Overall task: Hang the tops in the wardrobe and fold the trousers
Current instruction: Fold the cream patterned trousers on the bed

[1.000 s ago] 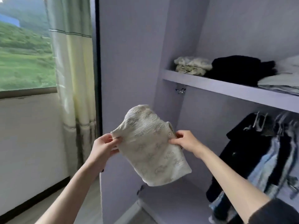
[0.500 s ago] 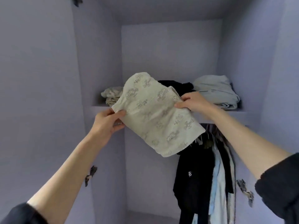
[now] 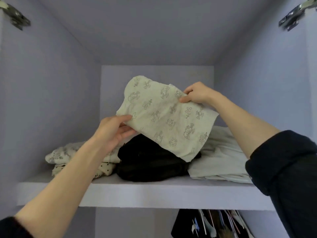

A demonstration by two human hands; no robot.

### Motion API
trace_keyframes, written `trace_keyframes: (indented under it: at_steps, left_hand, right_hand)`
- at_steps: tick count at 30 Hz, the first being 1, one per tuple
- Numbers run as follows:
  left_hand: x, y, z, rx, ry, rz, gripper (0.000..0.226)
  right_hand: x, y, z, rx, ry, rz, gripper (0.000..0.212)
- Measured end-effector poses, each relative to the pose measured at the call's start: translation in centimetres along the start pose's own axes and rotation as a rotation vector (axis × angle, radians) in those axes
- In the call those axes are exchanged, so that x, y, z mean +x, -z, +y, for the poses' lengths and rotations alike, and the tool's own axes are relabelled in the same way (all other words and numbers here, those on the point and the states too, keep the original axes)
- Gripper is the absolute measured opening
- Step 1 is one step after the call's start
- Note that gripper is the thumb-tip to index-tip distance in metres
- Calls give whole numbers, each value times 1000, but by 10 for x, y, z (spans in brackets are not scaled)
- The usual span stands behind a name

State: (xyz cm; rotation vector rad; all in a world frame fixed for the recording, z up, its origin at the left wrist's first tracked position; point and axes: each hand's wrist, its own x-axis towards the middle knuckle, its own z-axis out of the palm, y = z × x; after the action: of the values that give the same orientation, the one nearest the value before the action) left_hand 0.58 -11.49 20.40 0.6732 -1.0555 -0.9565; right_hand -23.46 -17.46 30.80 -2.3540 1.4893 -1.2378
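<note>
Nearest, two bare forearms reach up out of dark pushed-back sleeves toward the wardrobe shelf (image 3: 154, 191). Below the shelf's front edge, near its right end, the tops of hanging clothes (image 3: 214, 224) show on their hangers.

The left hand (image 3: 111, 133) pinches the lower left edge of a folded cream garment with a small printed pattern (image 3: 164, 117), thumb on top and fingers curled beneath. The right hand (image 3: 197, 93) grips the garment's upper right edge, fingers closed over the cloth. Between them the folded piece hangs tilted in the air, above the middle of the shelf and not resting on it; its lower corner dips in front of the piles.

On the shelf behind it lie three stacks: a pale printed and dotted pile (image 3: 68, 158) toward the left end, a black pile (image 3: 151, 164) in the middle directly under the held garment, and a light grey-white pile (image 3: 221, 160) toward the right end, each touching its neighbour.

Farthest, the lilac back wall (image 3: 154, 73) and two metal hinges in the upper corners, left (image 3: 15, 16) and right (image 3: 291, 16).
</note>
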Motion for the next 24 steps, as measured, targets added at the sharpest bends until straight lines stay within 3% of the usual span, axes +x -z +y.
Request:
trace_keyframes:
  at_steps: [4,6,8,11,13,14,17,19,20,24]
  left_hand:
    - [47,2,-12,-87,86,46,14]
    - [62,11,-21,39,126,78,13]
    - [70,22,-33,377,149,132,19]
    - [78,39,-38,1216,131,106,50]
    - [85,41,-31,1656,-3,147,60]
    - [92,37,-26,1710,-116,187,54]
    - [115,11,-20,1513,-478,118,21]
    - [133,-10,-29,1448,-551,-23,30]
    - [138,-18,-39,1442,-483,-110,37]
    - [135,-33,-91,1506,77,-470,48]
  right_hand:
    - [59,-9,6,-34,32,-15,23]
    - [83,-29,13,-93,46,-51,26]
    - [102,-55,24,-215,51,-92,25]
    - [108,-90,37,-389,60,-204,22]
    - [100,-100,36,-442,82,-281,26]
    - [94,-100,32,-449,88,-307,29]
    - [77,-99,20,-440,96,-311,33]
    - [67,-102,23,-483,94,-316,42]
    - [60,-106,28,-499,81,-339,47]
    - [32,-135,61,-351,22,-479,48]
